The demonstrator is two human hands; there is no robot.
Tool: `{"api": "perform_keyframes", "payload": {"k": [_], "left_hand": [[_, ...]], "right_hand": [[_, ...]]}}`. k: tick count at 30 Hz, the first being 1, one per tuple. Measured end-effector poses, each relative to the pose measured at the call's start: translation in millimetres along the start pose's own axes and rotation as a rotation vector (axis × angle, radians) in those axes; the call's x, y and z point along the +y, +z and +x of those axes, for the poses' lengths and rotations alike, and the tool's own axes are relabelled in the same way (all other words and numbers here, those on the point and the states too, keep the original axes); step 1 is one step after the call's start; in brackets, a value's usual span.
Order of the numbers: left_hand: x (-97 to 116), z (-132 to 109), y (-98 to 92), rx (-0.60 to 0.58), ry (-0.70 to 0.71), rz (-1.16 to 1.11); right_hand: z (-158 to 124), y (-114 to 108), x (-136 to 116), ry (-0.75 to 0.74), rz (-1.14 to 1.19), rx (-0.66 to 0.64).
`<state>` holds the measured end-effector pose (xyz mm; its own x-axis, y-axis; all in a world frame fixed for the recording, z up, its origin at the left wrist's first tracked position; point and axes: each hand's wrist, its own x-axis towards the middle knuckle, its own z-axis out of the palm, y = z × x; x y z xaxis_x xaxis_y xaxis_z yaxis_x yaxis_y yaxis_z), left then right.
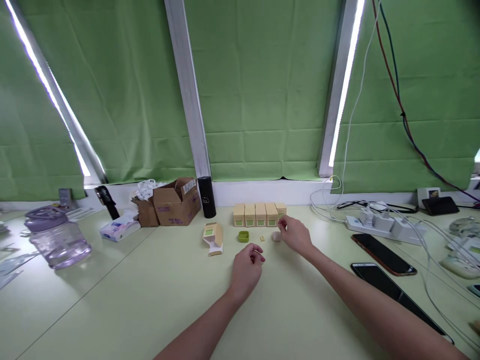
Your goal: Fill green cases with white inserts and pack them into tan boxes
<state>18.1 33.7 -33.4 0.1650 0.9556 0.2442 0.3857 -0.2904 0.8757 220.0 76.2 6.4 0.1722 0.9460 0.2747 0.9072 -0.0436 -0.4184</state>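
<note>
My left hand hovers over the table below a small green case, its fingers curled and partly apart with nothing visible in them. My right hand is at the right end of a row of several small tan boxes, thumb and fingertips pinched together; whatever they hold, if anything, is too small to make out. Beside its fingertips lies a small pale block. A tiny yellowish piece sits between the green case and the block. An opened tan carton stands to the left.
A cardboard box, a black cylinder, a tissue pack and a purple jug stand at the left. Two phones, a power strip and loose white cables lie at the right.
</note>
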Motion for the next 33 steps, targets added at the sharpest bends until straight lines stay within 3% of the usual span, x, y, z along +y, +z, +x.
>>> {"api": "perform_keyframes", "payload": {"k": [7,11,15,21,24,33], "left_hand": [[-4.6,3.2,0.4,0.013,0.036,0.027],[-8.0,7.7,-2.0,0.055,0.066,0.083],[-3.6,15.6,-13.8,0.11,0.052,0.224],[5.9,35.3,-37.9,0.158,0.01,0.571],[3.6,48.3,-42.4,0.084,-0.022,0.685],[-16.7,79.1,-40.0,-0.04,-0.025,0.692]], "right_hand": [[-72.5,15.5,-20.2,-0.125,0.0,-0.204],[-94.5,24.6,-20.6,-0.179,-0.014,-0.167],[-100.6,29.0,-18.2,-0.263,-0.033,-0.099],[-101.8,27.1,-18.2,-0.303,-0.066,-0.114],[-102.1,26.1,-18.6,-0.294,-0.071,-0.129],[-101.2,26.9,-16.9,-0.296,-0.078,-0.149]]}}
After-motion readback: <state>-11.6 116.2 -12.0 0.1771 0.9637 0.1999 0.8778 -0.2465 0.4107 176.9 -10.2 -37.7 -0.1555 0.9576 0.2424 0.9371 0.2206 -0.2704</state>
